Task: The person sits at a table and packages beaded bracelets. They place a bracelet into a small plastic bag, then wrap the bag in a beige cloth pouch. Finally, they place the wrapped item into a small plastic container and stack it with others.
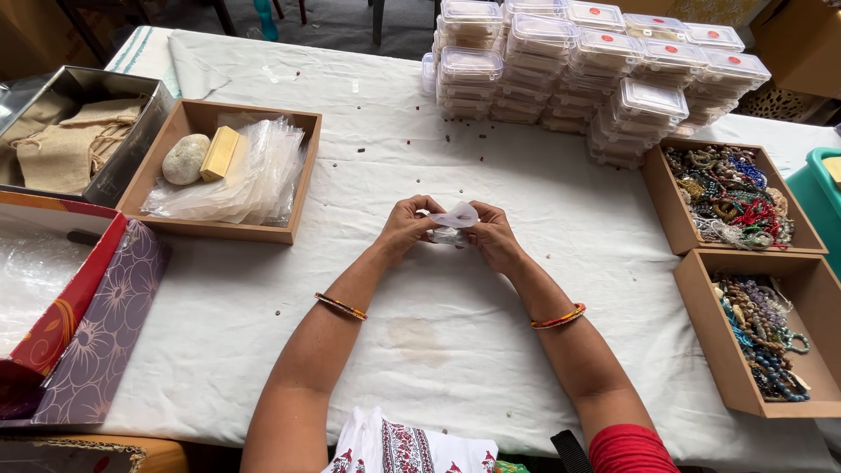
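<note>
Embroidered white cloth with red patterning (407,448) lies nearest, at the bench's near edge. Beyond it the white-covered bench (455,342) spreads wide, small beads scattered over it. Far right stand stacks of clear plastic lidded boxes (596,66). At the right sit two shallow brown trays of mixed bead bracelets (731,197); at the far left, a brown tray of clear plastic pouches (254,171) holding a pale stone (186,158) and a yellow block (221,152). Mid-bench, the left hand (407,226) and right hand (495,235) meet, fingers of both pinched on a small clear plastic pouch (454,219), held just above the cloth between them.
</note>
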